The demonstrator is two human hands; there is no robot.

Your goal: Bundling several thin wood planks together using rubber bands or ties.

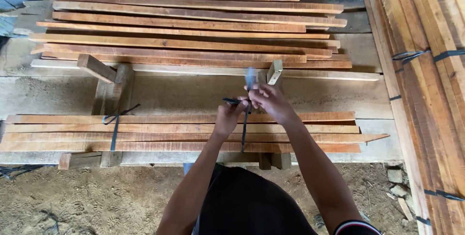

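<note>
**Strap work over a bundle of slats**

Strap (pixel 244 119), dark, thin and flat, runs up across the near bundle of wooden slats (pixel 184 132) and meets both hands just above it. The left hand (pixel 227 117) is closed around the strap's loose end, fingers curled tight; the right hand (pixel 268 100) is pinched shut on the upper part, with something pale and blurred rising just above its knuckles that I cannot make out. Both hands sit almost touching, over the middle of the bundle.

I judge the strap to be light, limp along its length yet stiff edgewise, and slick enough to slide through a loose hold, so a pinch close to the crossing point suits it best. The slats look long, stiff and rough-sawn, likely splintery at the edges and heavy as a bundle; lifting them would call for a grip under both ends, not at the strap.

To the left of the hands a second strap (pixel 115 121) already circles the same bundle. Beyond the hands lies a loose stack of boards (pixel 193 22) on the plank counter (pixel 193 92); to the right, more strapped bundles (pixel 426 70).
</note>
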